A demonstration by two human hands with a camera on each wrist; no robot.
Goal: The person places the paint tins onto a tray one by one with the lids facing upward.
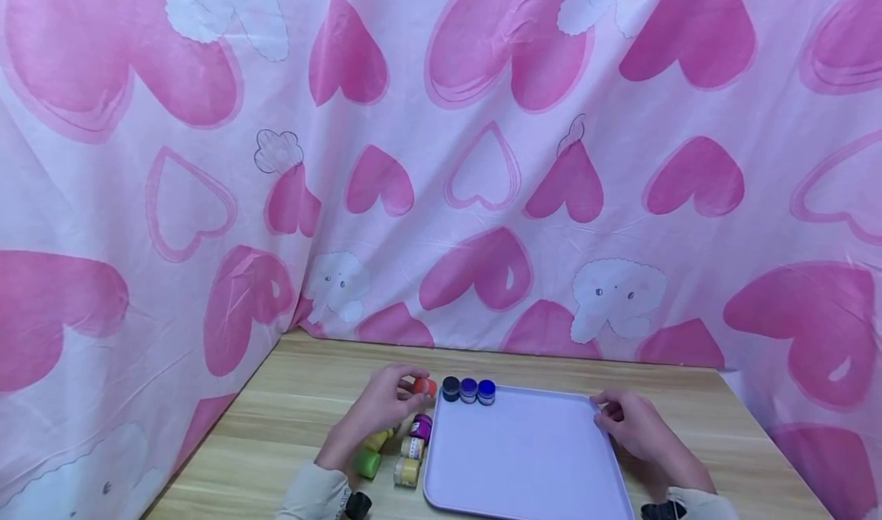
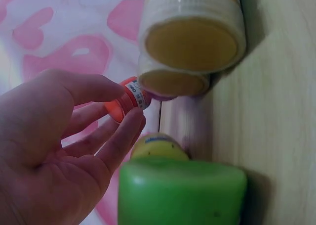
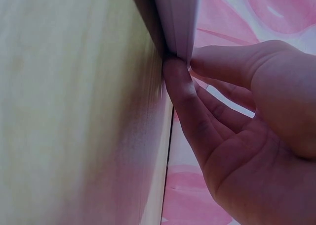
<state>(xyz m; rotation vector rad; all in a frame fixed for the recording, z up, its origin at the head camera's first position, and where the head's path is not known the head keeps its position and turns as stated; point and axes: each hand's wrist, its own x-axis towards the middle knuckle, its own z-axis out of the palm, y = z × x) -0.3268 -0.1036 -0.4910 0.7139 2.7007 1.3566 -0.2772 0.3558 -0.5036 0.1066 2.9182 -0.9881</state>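
My left hand (image 1: 380,401) pinches a small orange-red paint jar (image 1: 425,387) between thumb and fingertips, just off the tray's far left corner. The left wrist view shows the same jar (image 2: 137,94) with a white label. At the far right corner of the pale lilac tray (image 1: 530,459), my right hand (image 1: 635,426) pinches the rim; in the right wrist view, thumb and a finger meet at the tray's edge (image 3: 178,22). A black jar (image 1: 451,388), a violet-blue jar (image 1: 468,390) and a blue jar (image 1: 486,392) form a row along the tray's far edge.
Left of the tray, on the wooden table (image 1: 276,420), lie a purple jar (image 1: 421,426), a cream jar (image 1: 413,448), a pale yellow jar (image 1: 406,472), a green jar (image 1: 367,462) and a yellow one (image 1: 377,439). A heart-patterned curtain (image 1: 482,175) hangs behind.
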